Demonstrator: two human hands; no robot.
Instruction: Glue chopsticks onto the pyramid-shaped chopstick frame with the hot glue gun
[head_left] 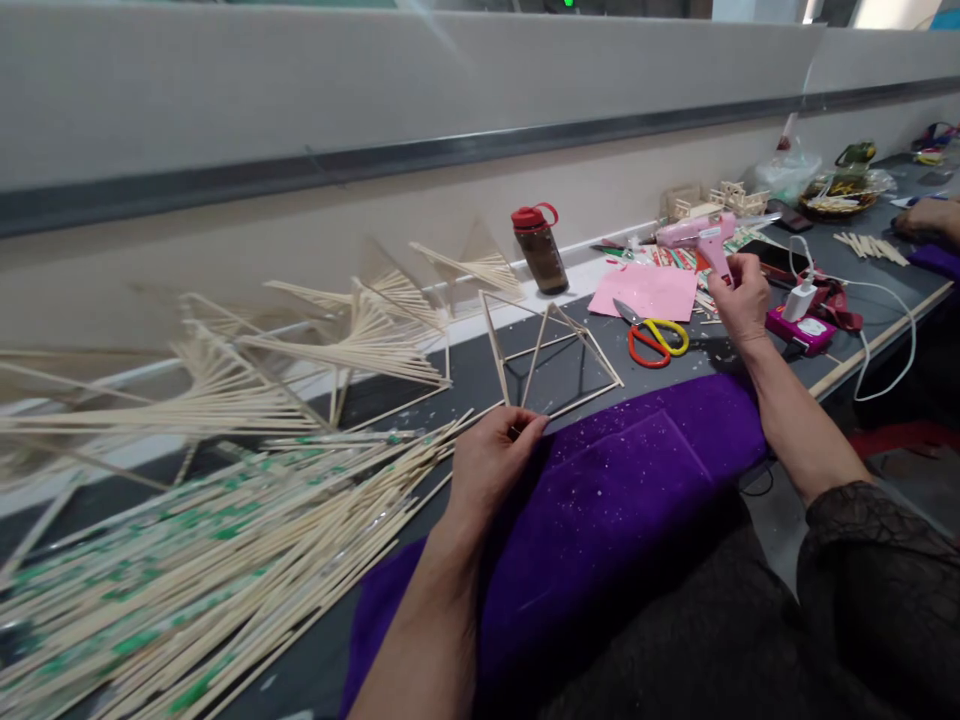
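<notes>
My right hand (741, 298) grips the handle of a pink hot glue gun (703, 236), its nozzle pointing left over a pink sheet of paper (646, 292). With fingers pinched together, my left hand (496, 452) holds the near corner of a small frame of thin wooden sticks (529, 357), which stands on the dark table. The exact grip point is hidden by my fingers. A purple cloth (622, 480) covers the table edge and my lap below both hands. Scissors (651, 340) with one red and one yellow handle lie between the frame and my right hand.
Long wooden sticks (300, 555), some in green-printed wrappers, spread across the left. Behind them stand fanned stick structures (375, 345). A red-lidded bottle (541, 250) is by the wall. On the right are a purple power box (801, 330), a white cable and another person's hand (930, 217).
</notes>
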